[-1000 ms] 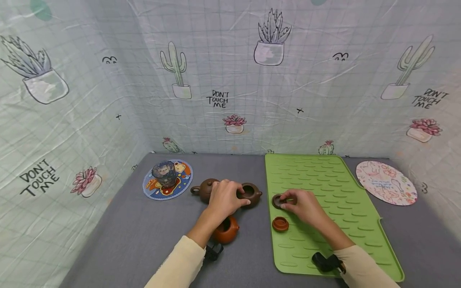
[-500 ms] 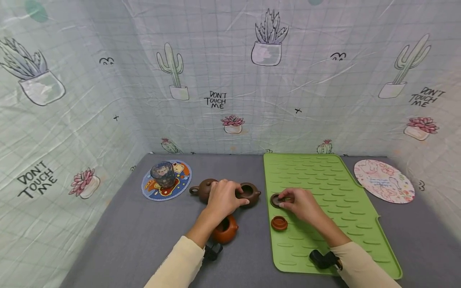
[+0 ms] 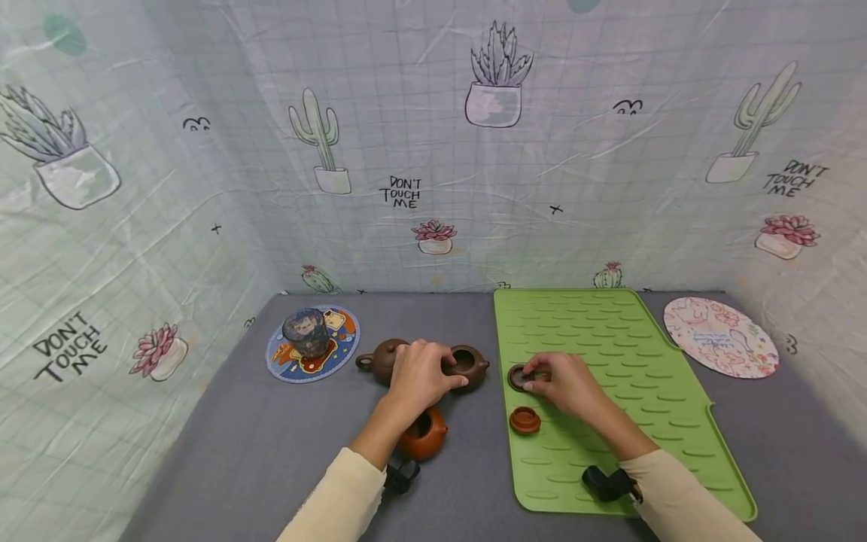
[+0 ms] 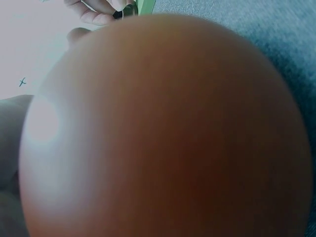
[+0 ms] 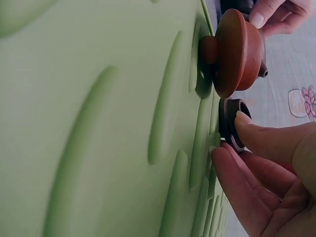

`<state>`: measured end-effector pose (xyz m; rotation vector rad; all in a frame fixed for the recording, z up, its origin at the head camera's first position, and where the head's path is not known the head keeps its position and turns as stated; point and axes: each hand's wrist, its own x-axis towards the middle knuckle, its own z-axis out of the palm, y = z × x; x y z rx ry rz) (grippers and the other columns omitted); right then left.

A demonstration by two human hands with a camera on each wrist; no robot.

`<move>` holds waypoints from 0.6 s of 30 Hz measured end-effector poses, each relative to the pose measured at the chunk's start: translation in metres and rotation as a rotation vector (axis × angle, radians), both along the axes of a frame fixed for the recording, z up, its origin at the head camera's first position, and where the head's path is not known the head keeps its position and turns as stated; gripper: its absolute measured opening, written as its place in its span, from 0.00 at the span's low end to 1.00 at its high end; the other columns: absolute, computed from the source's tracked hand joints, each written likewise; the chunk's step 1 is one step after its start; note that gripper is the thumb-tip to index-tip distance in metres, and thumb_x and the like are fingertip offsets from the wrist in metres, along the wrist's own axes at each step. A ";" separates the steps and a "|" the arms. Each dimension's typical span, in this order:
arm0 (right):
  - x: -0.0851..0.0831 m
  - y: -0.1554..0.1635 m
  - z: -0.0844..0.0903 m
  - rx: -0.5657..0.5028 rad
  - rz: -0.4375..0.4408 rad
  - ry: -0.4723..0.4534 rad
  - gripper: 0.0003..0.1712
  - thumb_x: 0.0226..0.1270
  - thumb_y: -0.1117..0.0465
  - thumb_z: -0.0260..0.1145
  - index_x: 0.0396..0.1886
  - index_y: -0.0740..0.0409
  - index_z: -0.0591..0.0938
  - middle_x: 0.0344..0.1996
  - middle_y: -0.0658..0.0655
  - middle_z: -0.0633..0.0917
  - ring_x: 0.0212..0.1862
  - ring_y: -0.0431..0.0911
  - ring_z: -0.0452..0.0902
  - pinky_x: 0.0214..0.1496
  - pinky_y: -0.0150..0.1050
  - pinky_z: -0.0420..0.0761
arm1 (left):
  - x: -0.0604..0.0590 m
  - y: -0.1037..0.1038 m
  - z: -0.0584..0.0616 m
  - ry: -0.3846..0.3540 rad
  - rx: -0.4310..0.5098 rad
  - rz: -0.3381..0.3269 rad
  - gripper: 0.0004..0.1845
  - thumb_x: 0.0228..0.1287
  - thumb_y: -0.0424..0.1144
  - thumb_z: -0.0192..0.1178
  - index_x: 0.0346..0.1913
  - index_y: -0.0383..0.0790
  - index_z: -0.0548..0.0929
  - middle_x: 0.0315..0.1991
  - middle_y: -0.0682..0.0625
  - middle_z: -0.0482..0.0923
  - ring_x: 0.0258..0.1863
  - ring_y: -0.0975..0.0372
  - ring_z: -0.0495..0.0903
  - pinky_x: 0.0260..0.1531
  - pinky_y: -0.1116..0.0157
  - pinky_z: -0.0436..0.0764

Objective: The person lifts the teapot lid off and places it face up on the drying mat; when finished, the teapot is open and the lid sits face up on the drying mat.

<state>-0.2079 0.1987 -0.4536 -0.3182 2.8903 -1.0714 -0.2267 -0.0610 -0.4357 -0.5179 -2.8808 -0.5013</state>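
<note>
Near the centre of the head view, the left hand (image 3: 423,370) grips the open brown pot (image 3: 471,369), with another brown pot (image 3: 383,364) to its left and an orange pot (image 3: 425,438) below. Right of centre, the right hand (image 3: 565,384) pinches a dark lid (image 3: 518,378) at the left edge of the green mat (image 3: 630,354), above an orange lid (image 3: 524,421).
</note>
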 end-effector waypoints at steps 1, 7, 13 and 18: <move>0.000 0.000 0.001 -0.001 -0.001 -0.004 0.07 0.63 0.65 0.75 0.40 0.58 0.87 0.42 0.61 0.92 0.28 0.39 0.83 0.26 0.31 0.78 | 0.000 0.000 0.000 0.002 0.001 -0.001 0.15 0.49 0.56 0.79 0.35 0.53 0.92 0.29 0.55 0.88 0.24 0.63 0.77 0.33 0.63 0.71; 0.001 0.000 0.002 -0.007 -0.011 -0.032 0.07 0.62 0.65 0.75 0.39 0.58 0.87 0.41 0.61 0.92 0.26 0.39 0.81 0.25 0.33 0.78 | 0.001 0.001 0.001 -0.001 -0.005 0.000 0.15 0.49 0.57 0.79 0.35 0.53 0.92 0.28 0.55 0.87 0.24 0.63 0.76 0.33 0.63 0.71; 0.000 -0.001 0.001 0.017 -0.031 -0.025 0.06 0.61 0.63 0.76 0.36 0.55 0.87 0.41 0.58 0.92 0.36 0.41 0.86 0.28 0.32 0.76 | 0.001 0.001 0.001 0.000 -0.017 0.009 0.14 0.49 0.57 0.79 0.35 0.54 0.92 0.28 0.55 0.88 0.23 0.63 0.76 0.34 0.62 0.73; -0.001 0.000 0.003 0.041 -0.025 -0.015 0.06 0.60 0.62 0.77 0.36 0.54 0.87 0.41 0.58 0.93 0.39 0.45 0.88 0.30 0.33 0.76 | 0.001 0.002 0.001 -0.013 -0.016 0.018 0.14 0.50 0.56 0.79 0.35 0.53 0.92 0.30 0.54 0.88 0.25 0.62 0.76 0.35 0.61 0.72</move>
